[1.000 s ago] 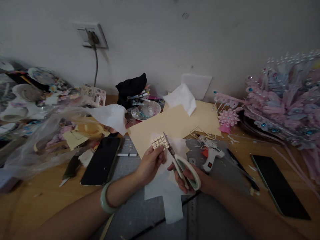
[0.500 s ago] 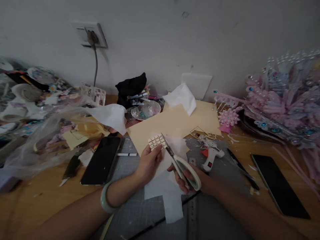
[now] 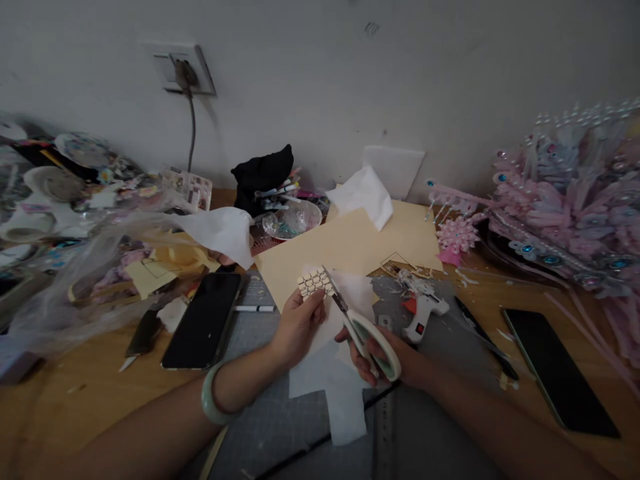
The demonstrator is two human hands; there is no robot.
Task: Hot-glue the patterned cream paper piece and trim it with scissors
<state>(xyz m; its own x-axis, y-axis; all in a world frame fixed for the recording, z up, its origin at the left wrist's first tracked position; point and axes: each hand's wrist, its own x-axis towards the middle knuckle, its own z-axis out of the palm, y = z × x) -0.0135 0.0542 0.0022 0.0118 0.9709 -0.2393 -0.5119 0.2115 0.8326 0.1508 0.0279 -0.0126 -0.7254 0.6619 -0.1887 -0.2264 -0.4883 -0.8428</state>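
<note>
My left hand (image 3: 295, 331) pinches the small patterned card (image 3: 311, 281) near its bottom edge, thumb on top. My right hand (image 3: 406, 355) is wrapped round the scissors (image 3: 353, 324). The blades are at the card's right side; I can't tell how wide they open. I should keep my thumb back and snip slowly.

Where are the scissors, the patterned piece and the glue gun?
Scissors (image 3: 353, 319): head view, on the white handle just behind the blades.
Patterned piece (image 3: 314, 281): head view, on the middle of its patterned face.
Glue gun (image 3: 426, 310): head view, on its white body.
</note>
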